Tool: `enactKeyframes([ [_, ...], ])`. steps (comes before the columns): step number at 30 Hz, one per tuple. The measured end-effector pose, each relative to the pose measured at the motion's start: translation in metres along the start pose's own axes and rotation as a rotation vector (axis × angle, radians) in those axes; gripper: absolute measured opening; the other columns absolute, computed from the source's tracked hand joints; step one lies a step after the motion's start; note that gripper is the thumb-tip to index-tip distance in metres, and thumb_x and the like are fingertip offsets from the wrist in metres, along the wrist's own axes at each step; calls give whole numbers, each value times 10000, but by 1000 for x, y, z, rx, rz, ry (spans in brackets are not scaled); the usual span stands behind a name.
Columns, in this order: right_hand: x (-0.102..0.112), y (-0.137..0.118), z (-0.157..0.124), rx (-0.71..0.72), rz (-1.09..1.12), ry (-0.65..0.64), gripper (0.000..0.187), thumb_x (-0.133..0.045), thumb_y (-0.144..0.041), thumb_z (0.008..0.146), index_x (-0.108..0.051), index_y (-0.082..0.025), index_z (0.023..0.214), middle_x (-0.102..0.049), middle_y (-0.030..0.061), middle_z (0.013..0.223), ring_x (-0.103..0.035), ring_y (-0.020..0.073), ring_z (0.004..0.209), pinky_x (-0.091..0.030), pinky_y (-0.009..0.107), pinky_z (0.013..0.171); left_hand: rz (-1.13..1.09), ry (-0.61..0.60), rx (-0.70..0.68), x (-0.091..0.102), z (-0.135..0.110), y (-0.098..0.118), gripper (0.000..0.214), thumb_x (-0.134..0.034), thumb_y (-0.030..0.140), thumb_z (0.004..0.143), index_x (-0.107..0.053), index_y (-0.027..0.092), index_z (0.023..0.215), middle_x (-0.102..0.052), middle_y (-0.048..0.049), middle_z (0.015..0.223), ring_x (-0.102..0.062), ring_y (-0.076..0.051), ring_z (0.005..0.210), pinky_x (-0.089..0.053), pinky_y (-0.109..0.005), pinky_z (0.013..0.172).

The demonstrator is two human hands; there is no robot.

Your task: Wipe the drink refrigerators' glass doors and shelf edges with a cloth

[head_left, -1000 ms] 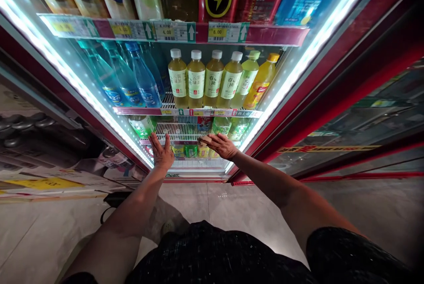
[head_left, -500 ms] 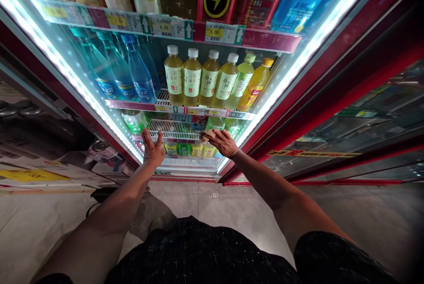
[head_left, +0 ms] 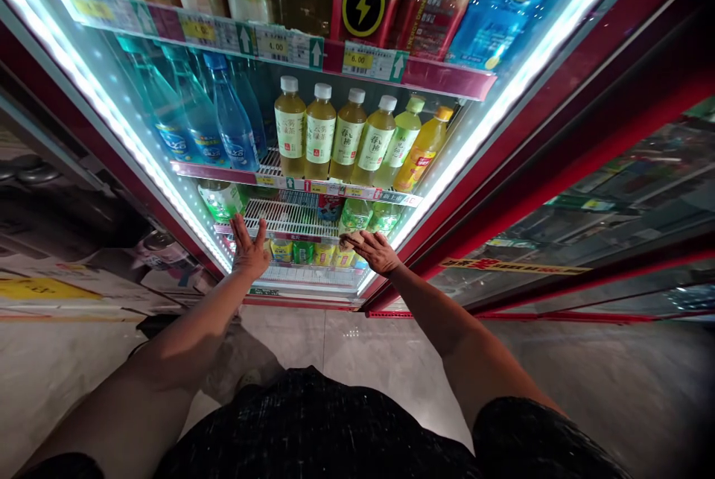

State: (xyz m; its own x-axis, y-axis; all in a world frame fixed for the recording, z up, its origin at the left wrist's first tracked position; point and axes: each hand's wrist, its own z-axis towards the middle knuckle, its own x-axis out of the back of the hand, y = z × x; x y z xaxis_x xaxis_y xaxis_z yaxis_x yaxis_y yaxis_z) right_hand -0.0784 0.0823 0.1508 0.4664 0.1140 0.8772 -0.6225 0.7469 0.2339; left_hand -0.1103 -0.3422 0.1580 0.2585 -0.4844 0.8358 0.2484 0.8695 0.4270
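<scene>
R hand (head_left: pixel 378 252) holds small tan item (head_left: pixel 350 240) at front edge of lower wire shelf (head_left: pixel 287 217), twd its R corner. Item: pale tan w/ darker brown patches, low profile, partly hidden by fingers; material too small to ID. R fingers nearly straight, close tog., narrow grip; can't tell how tight. L hand (head_left: pixel 250 254) spread wide nr shelf's front L corner, just beside green-label btl (head_left: pixel 220 201). Green btls (head_left: pixel 356 214) behind item.
</scene>
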Motion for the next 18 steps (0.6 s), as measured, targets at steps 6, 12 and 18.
enactKeyframes([
  [6,4,12,-13,-84,-12,21,475,-527,-96,943,-698,-307,1333,-656,-6,1470,-452,220,1512,-147,470,1324,9,-11,1,1,0,-2,1036,-689,38,700,-287,211,1639,340,-118,1682,279,-432,1542,-29,-655,1279],
  [12,-3,4,-25,-133,-43,46,441,-539,-86,914,-743,-289,1247,-705,24,1410,-419,253,1532,-117,542,1321,12,-14,-4,1,0,-3,1035,-700,43,701,-293,210,1638,368,-118,1668,268,-437,1542,-36,-637,1284],
  [18,14,29,-34,-147,-68,59,486,-559,-75,894,-727,-321,1277,-661,11,1470,-349,257,1569,-79,561,1323,9,-13,15,-2,-1,-3,1074,-715,64,697,-252,231,1651,358,-118,1673,265,-448,1538,-18,-671,1266],
])
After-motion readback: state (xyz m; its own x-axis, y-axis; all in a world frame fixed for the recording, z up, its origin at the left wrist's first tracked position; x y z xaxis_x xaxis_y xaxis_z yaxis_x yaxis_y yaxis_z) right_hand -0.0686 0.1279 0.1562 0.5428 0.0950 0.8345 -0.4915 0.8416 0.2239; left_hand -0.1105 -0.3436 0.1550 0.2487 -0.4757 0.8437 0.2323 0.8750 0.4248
